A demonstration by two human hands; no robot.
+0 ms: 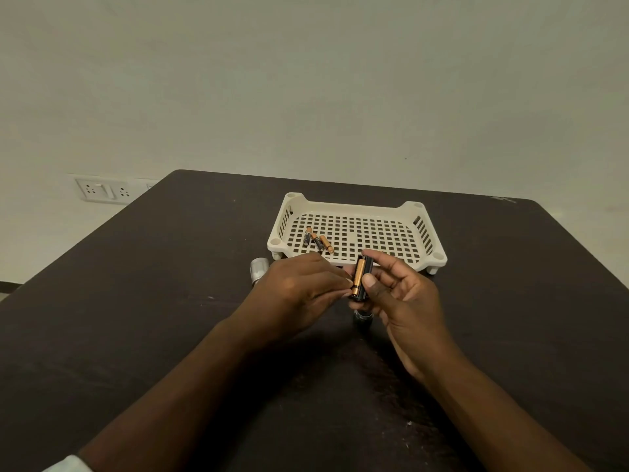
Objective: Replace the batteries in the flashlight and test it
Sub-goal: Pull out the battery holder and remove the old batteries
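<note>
Between the two hands, above the near-centre of the table: black battery holder, upright, one copper-and-black battery seated in its facing slot. Right hand grips the holder, thumb on its front, fingers curled behind and over the top. Left hand comes in from the left, fingertips narrowed together and touching the battery's side; can't tell if it's pinching or only pressing.

Just below the holder, on the table, a dark metal flashlight part stands mostly hidden by the right hand. Left of the left hand, a silver cylindrical flashlight piece stands on the table, partly covered by the knuckles.

Farther out: cream perforated tray on short feet, just beyond the hands. Three loose batteries lie in its near-left corner, close together, angled.

Dark table runs to a pale wall; wall socket plate at far left. White sleeve cuff at the near-left edge.
</note>
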